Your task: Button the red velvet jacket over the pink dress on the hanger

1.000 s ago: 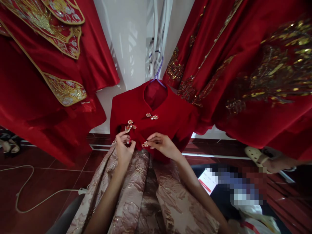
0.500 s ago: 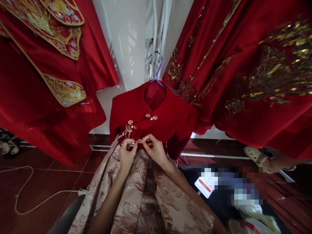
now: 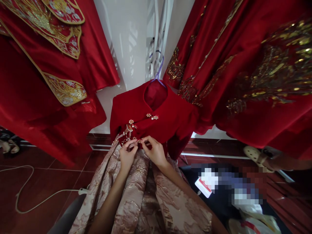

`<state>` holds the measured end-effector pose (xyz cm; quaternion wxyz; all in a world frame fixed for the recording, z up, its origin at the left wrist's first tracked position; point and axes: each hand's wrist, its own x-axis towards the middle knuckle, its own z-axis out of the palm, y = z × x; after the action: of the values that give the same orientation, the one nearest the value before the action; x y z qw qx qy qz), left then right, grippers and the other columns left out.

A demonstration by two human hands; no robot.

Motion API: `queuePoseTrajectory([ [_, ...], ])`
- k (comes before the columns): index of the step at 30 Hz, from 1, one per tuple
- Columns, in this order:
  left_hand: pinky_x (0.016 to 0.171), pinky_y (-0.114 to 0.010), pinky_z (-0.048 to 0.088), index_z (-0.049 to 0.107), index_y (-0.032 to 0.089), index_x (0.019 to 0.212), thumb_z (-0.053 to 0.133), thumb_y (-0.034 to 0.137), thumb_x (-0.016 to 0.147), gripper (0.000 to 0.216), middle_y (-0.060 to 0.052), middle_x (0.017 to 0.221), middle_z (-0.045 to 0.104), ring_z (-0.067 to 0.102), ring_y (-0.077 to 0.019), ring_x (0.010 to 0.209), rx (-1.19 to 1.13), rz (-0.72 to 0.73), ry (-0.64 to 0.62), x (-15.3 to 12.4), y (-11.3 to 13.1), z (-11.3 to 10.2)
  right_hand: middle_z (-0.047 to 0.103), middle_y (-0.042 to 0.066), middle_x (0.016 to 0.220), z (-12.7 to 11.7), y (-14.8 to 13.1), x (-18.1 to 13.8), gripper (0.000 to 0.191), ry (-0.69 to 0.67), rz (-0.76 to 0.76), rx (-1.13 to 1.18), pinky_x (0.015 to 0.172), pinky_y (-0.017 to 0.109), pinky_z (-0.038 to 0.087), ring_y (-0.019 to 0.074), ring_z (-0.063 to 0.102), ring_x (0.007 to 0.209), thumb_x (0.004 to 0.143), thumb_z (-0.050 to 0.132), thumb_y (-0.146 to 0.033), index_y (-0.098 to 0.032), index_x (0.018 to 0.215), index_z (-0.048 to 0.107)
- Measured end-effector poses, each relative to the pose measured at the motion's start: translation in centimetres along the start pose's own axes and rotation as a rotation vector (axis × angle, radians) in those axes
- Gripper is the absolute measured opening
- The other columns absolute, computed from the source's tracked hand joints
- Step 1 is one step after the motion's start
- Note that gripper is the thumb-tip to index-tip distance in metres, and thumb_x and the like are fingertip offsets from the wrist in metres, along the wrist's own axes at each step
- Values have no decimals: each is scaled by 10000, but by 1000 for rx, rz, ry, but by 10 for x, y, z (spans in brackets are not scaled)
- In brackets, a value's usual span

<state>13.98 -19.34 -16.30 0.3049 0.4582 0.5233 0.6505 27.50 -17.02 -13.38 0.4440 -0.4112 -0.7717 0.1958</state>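
A red long-sleeved jacket (image 3: 170, 126) hangs in front of me on a purple hanger (image 3: 159, 70). Flower-shaped jewelled buttons (image 3: 152, 116) sit below its collar, and a beaded ornament (image 3: 129, 128) decorates the left of its chest. Near the hem, my left hand (image 3: 128, 156) pinches one end of a small beaded trim (image 3: 139, 141). Thumb and fingertips of my right hand (image 3: 156, 153) are closed on its other end, close beside. Fingers partly hide the trim. Beneath both forearms lies a pink brocade cloth (image 3: 129, 201) with a shiny raised pattern.
Red embroidered garments hang at the left (image 3: 97, 58) and, with gold sequins, at the right (image 3: 231, 87). A white cable (image 3: 32, 182) crosses the tiled floor. At lower right, a dark surface (image 3: 216, 211) bears a white card (image 3: 204, 188) and plastic bags. Beyond it is a beige clog (image 3: 255, 156).
Both hands stay at the trim with only slight finger shifts. The view has moved very slightly; the garments hang as before.
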Motion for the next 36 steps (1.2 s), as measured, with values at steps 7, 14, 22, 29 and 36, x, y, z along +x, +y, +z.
queuePoseTrajectory([
  [7, 826, -328, 549, 686, 148, 915, 656, 258, 713, 232, -72, 905, 724, 690, -180, 815, 32, -8, -17, 2, -4, -2, 664, -5, 869, 1, 0, 0, 92, 7, -6, -23, 757, 252, 515, 136, 621, 788, 846, 507, -212, -238, 887, 586],
  [14, 755, -305, 557, 675, 159, 876, 636, 213, 711, 179, -52, 853, 716, 679, -162, 762, 93, 62, -48, 6, -9, -3, 666, 2, 862, 3, 3, 1, 99, 3, 28, -42, 749, 264, 535, 142, 634, 777, 842, 501, -206, -246, 871, 587],
  [22, 747, -284, 515, 609, 172, 898, 573, 156, 729, 173, -32, 860, 657, 627, -140, 766, 160, 125, -63, 5, -12, -2, 665, 5, 877, 4, 4, 3, 79, -38, 80, 107, 732, 271, 554, 136, 642, 795, 832, 525, -246, -234, 882, 585],
  [29, 711, -231, 439, 511, 188, 921, 519, 123, 744, 188, 0, 856, 521, 510, -109, 728, 147, 234, 398, 5, 0, -12, 665, 40, 848, -35, -16, 16, 141, 170, 192, 313, 476, 203, 462, 119, 612, 633, 833, 540, -322, -202, 895, 580],
  [36, 739, -281, 425, 588, 198, 827, 512, 129, 770, 117, -15, 819, 561, 533, -160, 784, 345, 317, 150, 5, 0, -21, 659, 45, 853, -47, -18, 20, 103, 286, 202, 291, 533, 221, 492, 130, 617, 677, 820, 546, -295, -204, 868, 555],
])
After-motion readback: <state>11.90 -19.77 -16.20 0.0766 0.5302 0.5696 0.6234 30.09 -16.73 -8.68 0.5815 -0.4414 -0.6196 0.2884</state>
